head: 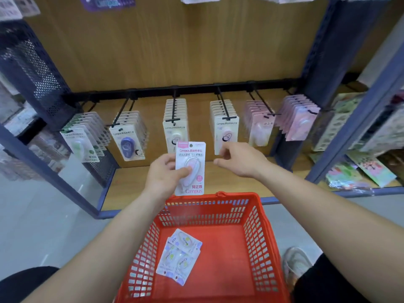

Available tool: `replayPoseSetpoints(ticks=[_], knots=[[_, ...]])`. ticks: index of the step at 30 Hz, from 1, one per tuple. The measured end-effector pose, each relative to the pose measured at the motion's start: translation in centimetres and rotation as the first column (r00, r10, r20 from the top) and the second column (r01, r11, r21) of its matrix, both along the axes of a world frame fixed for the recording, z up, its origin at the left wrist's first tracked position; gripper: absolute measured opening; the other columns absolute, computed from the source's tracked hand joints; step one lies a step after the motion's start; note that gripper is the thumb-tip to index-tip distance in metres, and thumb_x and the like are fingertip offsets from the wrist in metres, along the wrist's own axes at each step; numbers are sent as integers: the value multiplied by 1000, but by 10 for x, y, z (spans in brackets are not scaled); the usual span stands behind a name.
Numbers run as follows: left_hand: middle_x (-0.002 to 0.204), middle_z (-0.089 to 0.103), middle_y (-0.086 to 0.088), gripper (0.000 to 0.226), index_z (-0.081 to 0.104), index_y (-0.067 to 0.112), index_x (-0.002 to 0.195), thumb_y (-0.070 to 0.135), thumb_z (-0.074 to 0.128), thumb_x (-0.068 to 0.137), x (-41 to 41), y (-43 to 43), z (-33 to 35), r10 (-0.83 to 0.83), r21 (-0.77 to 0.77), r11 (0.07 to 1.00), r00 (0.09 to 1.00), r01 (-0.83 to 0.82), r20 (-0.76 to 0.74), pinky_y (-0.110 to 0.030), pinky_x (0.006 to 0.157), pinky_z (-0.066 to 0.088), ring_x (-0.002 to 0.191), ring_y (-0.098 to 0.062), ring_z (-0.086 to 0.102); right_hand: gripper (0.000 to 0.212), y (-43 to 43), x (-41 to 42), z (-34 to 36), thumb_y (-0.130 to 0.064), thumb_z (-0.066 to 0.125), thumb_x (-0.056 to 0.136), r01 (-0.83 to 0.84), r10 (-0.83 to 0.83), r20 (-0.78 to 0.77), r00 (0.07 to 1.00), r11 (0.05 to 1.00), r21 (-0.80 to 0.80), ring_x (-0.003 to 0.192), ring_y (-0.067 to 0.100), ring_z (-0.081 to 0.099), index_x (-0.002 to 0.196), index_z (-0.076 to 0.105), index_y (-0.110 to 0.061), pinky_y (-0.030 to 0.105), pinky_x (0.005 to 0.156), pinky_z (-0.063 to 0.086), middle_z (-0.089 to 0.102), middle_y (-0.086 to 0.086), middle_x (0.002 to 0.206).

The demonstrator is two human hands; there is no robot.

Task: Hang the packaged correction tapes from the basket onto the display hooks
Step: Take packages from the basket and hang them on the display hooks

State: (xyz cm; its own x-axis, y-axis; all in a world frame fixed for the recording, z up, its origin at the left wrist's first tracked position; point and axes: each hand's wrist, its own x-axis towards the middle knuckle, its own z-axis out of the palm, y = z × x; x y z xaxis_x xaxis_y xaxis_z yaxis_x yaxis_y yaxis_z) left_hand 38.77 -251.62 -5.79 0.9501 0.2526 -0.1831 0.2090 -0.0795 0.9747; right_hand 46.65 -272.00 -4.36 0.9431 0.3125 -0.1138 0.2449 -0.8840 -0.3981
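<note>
My left hand [162, 174] grips a pink-and-white packaged correction tape [191, 157] upright above the far rim of the red basket [260, 232]. The thumb presses on the blister. My right hand [237, 158] hovers just to the right of the package, fingers loosely curled, holding nothing. Several more packaged tapes [179, 255] lie in a small pile on the basket floor. Behind the hands, a black rail of display hooks [175, 110] carries rows of hung tapes: green, purple, cream, and pink ones.
A wooden shelf board [135, 182] runs under the hooks. Blue perforated metal uprights [35, 71] frame the bay on both sides. Sticker packs [363, 169] lie on the shelf at right. A shoe [295, 261] stands beside the basket on the grey floor.
</note>
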Motion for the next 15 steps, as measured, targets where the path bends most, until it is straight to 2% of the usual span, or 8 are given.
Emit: replayPoseSetpoints(ticks=[3,6,10,13,15], knots=[[96,78,0,32,66,8,114,-3,76,86,-4,-20,-5,-76,61,995,997,77,-15,-17,54,54,74,-6,75,28,-32,-6,6,-55,63,91,28,-28,12,1000,1000,5,102,19,62,103,59,-30,43,88,54,67,-6,108],[98,79,-1,34,67,12,114,-1,79,84,-3,-33,-9,-133,138,981,991,133,-11,-17,61,55,83,-10,76,34,-64,-9,10,-56,64,91,62,-63,18,998,998,24,101,17,62,109,63,-28,44,89,56,67,-7,108],[98,77,1,30,70,18,104,3,83,82,11,-53,-8,-152,245,959,988,145,8,-16,67,53,84,-6,72,30,-104,-8,13,-55,65,89,109,-110,7,994,992,69,98,16,63,103,63,-29,44,88,55,68,-6,109],[97,75,3,28,69,19,100,3,83,81,29,-80,-6,-157,264,953,987,146,19,-10,64,50,82,-4,69,32,-129,-6,17,-54,67,89,160,-160,-7,987,982,101,98,16,63,106,64,-28,43,89,55,66,-8,105],[98,75,1,29,69,17,103,4,83,81,40,-99,-4,-169,248,955,986,161,11,-17,71,54,87,-10,71,31,-143,-4,18,-54,67,89,183,-183,-8,983,976,118,96,15,63,105,64,-28,43,89,55,66,-10,101]])
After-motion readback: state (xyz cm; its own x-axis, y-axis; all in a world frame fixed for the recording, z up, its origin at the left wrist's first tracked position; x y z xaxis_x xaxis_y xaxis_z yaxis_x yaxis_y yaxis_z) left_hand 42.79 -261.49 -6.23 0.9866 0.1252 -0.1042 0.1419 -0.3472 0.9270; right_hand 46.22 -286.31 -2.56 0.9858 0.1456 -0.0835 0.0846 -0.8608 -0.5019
